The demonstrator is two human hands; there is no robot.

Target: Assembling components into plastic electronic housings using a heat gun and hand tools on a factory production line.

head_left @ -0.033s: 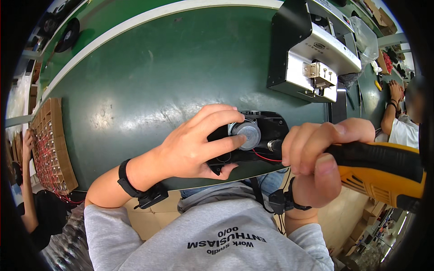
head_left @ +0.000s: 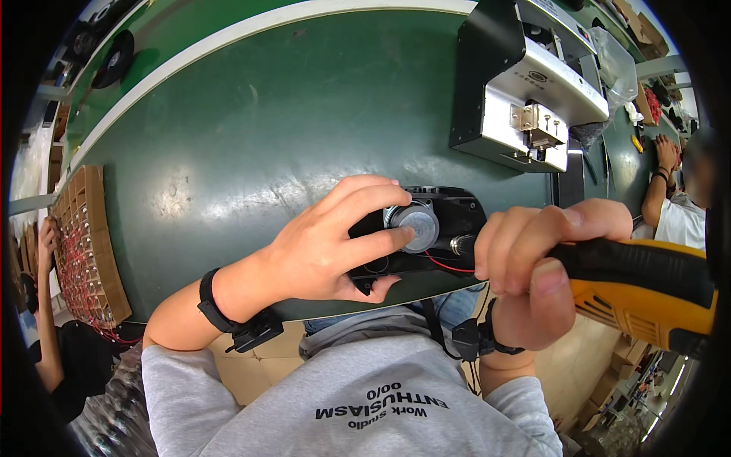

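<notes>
My left hand [head_left: 312, 247] grips a black plastic housing [head_left: 454, 204] at the table's near edge. Its fingers spread over a round grey speaker magnet [head_left: 419, 228] in the housing, and its thumb is at the near side. A red wire [head_left: 449, 266] runs out beside the magnet. My right hand [head_left: 537, 263] is wrapped around the front of a yellow and black electric screwdriver [head_left: 640, 286]. A ridged metal collar [head_left: 461, 244], apparently the tool's chuck, shows over the housing just left of my fingers. Whether the tip touches a screw is hidden.
A black and silver bench machine [head_left: 525, 99] stands at the far right of the green table [head_left: 304, 107]. At left, a divided cardboard tray [head_left: 91, 244] holds several small parts with red wires. A person's hand [head_left: 47, 238] is beside it; another person's arm [head_left: 656, 190] rests at right.
</notes>
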